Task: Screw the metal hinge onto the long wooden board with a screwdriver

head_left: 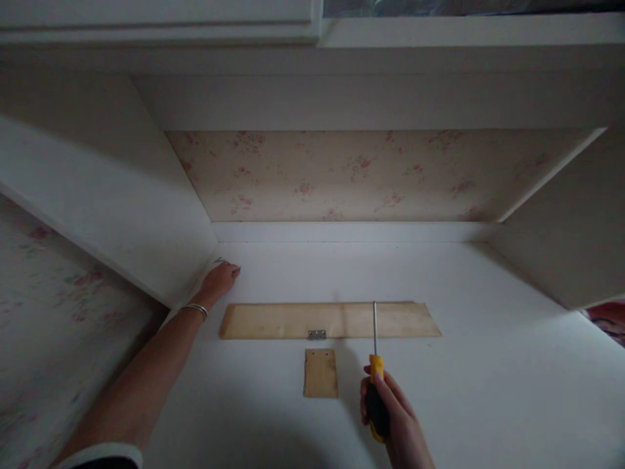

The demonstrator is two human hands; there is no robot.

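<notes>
A nook (146, 195) holds two boards (278, 321); the right hand (393, 404) grips a screwdriver (377, 391), the left hand (222, 279) pinches a tiny object (237, 269).

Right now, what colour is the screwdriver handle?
The screwdriver handle in the right hand is yellow and black; head view shows it.

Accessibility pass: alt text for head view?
Right hand holds a yellow-black screwdriver over a white surface with a long wooden strip, a metal plate at its edge, and a smaller wooden piece. Left hand is near the surface's far left corner.
</notes>
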